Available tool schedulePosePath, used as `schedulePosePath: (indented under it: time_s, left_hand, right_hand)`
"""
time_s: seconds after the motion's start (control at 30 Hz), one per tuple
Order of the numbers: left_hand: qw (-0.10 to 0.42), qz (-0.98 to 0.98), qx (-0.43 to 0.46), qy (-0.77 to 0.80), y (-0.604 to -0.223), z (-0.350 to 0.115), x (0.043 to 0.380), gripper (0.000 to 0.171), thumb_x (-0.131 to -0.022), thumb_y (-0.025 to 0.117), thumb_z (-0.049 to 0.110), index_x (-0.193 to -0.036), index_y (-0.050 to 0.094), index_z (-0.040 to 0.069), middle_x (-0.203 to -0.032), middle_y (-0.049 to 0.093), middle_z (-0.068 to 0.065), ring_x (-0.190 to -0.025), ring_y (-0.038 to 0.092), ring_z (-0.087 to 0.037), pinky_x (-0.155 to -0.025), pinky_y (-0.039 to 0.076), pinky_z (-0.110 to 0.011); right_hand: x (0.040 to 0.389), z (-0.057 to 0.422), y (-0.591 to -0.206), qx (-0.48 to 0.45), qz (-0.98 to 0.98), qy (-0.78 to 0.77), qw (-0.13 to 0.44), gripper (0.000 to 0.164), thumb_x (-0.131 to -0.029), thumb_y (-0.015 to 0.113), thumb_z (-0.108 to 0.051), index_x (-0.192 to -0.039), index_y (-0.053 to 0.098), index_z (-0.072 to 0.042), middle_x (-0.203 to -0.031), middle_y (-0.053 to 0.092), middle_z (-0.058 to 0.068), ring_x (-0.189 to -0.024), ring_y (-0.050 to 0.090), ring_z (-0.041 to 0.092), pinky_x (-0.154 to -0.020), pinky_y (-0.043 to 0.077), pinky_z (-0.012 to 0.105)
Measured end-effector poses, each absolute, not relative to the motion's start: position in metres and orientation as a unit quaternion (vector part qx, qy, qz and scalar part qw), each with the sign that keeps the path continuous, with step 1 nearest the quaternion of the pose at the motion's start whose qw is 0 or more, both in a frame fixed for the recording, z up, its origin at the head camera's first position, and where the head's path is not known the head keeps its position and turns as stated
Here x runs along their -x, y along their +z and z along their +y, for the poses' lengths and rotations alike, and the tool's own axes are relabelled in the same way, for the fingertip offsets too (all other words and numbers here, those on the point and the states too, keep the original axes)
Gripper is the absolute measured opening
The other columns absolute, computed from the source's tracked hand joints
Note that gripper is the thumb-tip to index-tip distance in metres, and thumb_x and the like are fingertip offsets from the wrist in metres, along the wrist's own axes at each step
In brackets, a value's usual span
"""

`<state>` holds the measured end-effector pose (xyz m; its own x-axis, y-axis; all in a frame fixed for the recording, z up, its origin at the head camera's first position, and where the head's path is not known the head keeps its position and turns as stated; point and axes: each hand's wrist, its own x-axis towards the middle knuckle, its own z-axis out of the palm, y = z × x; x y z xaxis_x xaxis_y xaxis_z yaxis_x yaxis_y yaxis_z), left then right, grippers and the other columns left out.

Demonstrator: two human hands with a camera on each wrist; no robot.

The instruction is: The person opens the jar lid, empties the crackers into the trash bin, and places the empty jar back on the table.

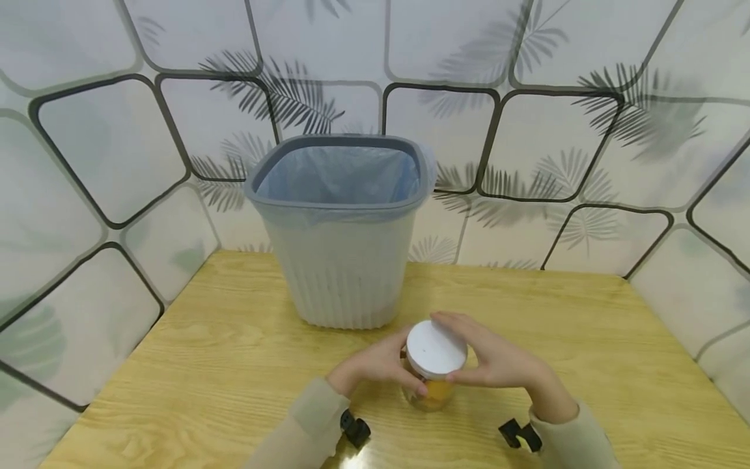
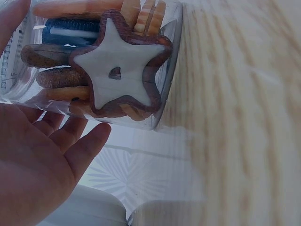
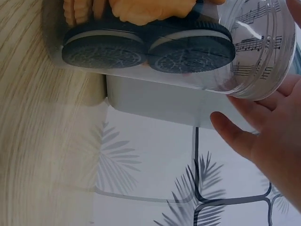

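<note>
A clear cookie jar (image 1: 435, 395) stands upright on the table in front of me, with a round white-topped lid (image 1: 436, 350). My left hand (image 1: 381, 362) holds the jar from the left, thumb at the near side below the lid. From the right, my right hand (image 1: 498, 355) grips the lid's edge between thumb and fingers. Through the jar wall the left wrist view shows a star-shaped cookie (image 2: 117, 75) with white icing. Dark sandwich cookies (image 3: 103, 51) show in the right wrist view, near music-note paper (image 3: 254, 35) inside the lid end.
Behind the jar, slightly left, stands a pale trash bin (image 1: 346, 273) with a grey rim and a plastic liner (image 1: 346, 172). The wooden table (image 1: 193, 365) meets patterned wall covering (image 1: 439, 137) at the back and sides. Each wrist wears a small black camera mount (image 1: 354, 428).
</note>
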<state>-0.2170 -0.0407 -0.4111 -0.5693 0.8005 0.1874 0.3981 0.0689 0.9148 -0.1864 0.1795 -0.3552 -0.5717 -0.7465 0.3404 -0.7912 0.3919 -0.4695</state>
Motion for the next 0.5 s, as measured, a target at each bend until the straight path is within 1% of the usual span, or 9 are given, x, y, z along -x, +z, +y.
schedulePosePath:
  time_s: [0.07,0.2,0.33,0.5]
  left_hand:
    - [0.189,0.706,-0.424,0.535,-0.4114,-0.0403,0.2170,0.085,-0.066,0.077,0.005,-0.135,0.027,0.013,-0.125,0.039,0.000,-0.111,0.041,-0.012,-0.090,0.036,-0.028]
    - [0.190,0.707,-0.420,0.537,-0.4124,-0.0403,0.2171,0.086,-0.066,0.077,0.005,-0.136,0.027,0.014,-0.126,0.037,0.000,-0.111,0.040,-0.012,-0.089,0.036,-0.028]
    - [0.194,0.708,-0.415,0.538,-0.4131,-0.0400,0.2173,0.087,-0.067,0.077,0.006,-0.136,0.025,0.014,-0.126,0.036,-0.001,-0.112,0.039,-0.012,-0.089,0.037,-0.028]
    - [0.191,0.715,-0.410,0.534,-0.4135,-0.0399,0.2169,0.087,-0.066,0.078,0.008,-0.136,0.026,0.014,-0.125,0.036,-0.001,-0.111,0.040,-0.012,-0.089,0.037,-0.028]
  right_hand:
    - [0.1874,0.1809,-0.3559,-0.472,-0.826,0.306,0.032,0.077,-0.075,0.071,-0.025,-0.133,0.030,0.005,-0.132,0.036,0.019,-0.118,0.035,0.033,-0.092,0.033,0.047]
    - [0.1888,0.1817,-0.3565,-0.478,-0.823,0.306,0.016,0.076,-0.077,0.069,-0.023,-0.135,0.028,0.004,-0.135,0.033,0.020,-0.120,0.033,0.034,-0.093,0.031,0.047]
    - [0.1894,0.1816,-0.3566,-0.478,-0.819,0.317,0.001,0.079,-0.077,0.069,-0.023,-0.136,0.025,0.003,-0.136,0.031,0.019,-0.121,0.032,0.035,-0.094,0.031,0.047]
    - [0.1910,0.1804,-0.3589,-0.478,-0.816,0.325,0.000,0.083,-0.074,0.071,-0.026,-0.138,0.024,0.000,-0.137,0.030,0.018,-0.121,0.032,0.034,-0.096,0.030,0.041]
